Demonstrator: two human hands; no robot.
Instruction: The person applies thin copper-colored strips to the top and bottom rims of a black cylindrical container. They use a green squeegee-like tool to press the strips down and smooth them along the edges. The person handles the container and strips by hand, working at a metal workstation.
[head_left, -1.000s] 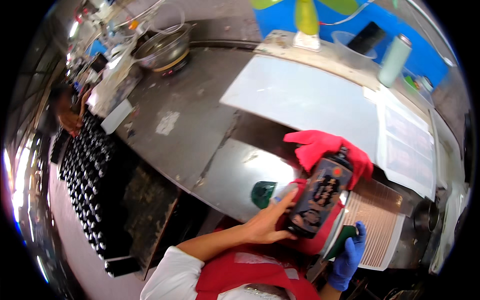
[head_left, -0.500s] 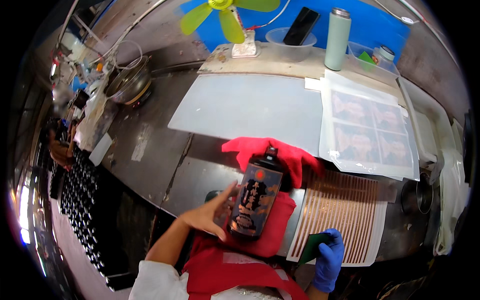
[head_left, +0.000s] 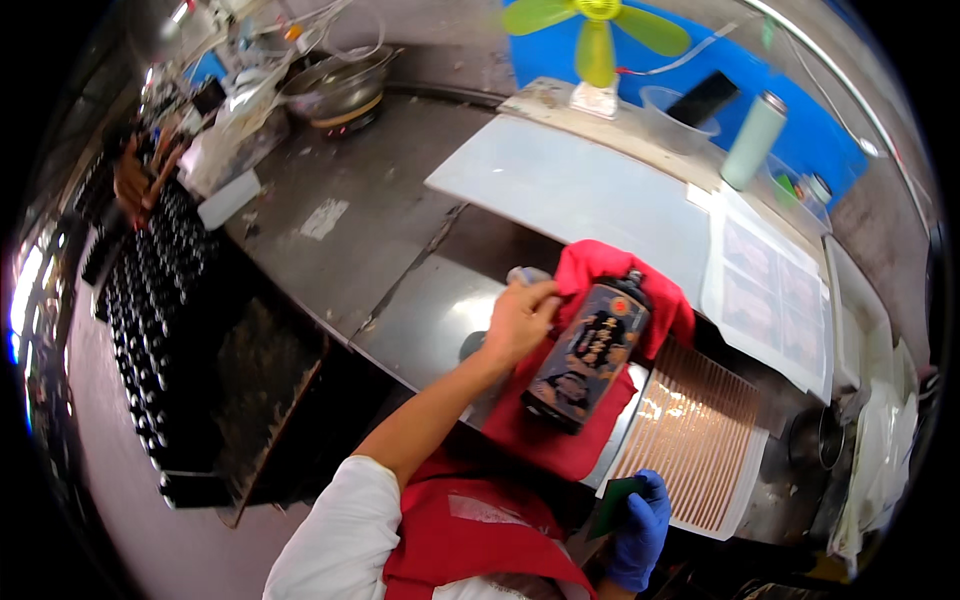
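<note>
A dark bottle [head_left: 590, 345] with a decorated label lies tilted on a red cloth [head_left: 600, 262] at the table's near side, its neck pointing away. My left hand [head_left: 522, 318] is bare and reaches to the left of the bottle, fingers bent together beside the red cloth. A small greyish-white thing [head_left: 528, 275] shows at its fingertips, too blurred to name. My right hand [head_left: 638, 535], in a blue glove, grips a flat dark green scraper [head_left: 614, 505] to the right of the bottle, near the striped sheet [head_left: 690, 430]. Neither hand touches the bottle.
Behind the bottle lies a pale board [head_left: 580, 190], with printed sheets [head_left: 765, 290] to its right. A green fan [head_left: 598, 45], a plastic bowl with a phone [head_left: 665, 125] and a flask [head_left: 755, 140] line the back. Many dark bottles [head_left: 150, 330] stand at left; a metal pan [head_left: 335, 90] sits far left.
My left hand has moved away from the bottle's lower side, forward to the cloth's left edge, and its fingers have closed. The view has turned left. The right hand still holds the scraper.
</note>
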